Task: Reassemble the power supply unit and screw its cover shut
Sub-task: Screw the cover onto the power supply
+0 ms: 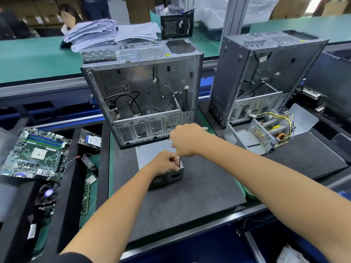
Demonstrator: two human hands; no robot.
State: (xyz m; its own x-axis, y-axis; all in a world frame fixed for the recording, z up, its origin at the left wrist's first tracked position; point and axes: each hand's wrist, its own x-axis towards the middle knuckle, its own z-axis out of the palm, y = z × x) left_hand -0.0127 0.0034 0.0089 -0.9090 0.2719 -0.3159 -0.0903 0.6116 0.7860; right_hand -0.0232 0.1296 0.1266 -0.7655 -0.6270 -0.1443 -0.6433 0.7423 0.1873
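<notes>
A grey metal power supply unit (152,154) lies on the dark mat (199,190) in front of me, its flat cover on top and its vented end facing me. My right hand (185,139) grips a screwdriver whose thin shaft (179,161) stands upright on the unit's near right corner. My left hand (167,163) rests on that corner and pinches the shaft near its tip. The screw itself is hidden by my fingers.
An open PC case (144,92) stands just behind the unit, a second case (266,73) to the right. Another opened power supply (262,133) with loose wires lies at right. A motherboard (34,152), hard drive (90,139) and RAM stick (85,200) lie at left. A person sits far back left.
</notes>
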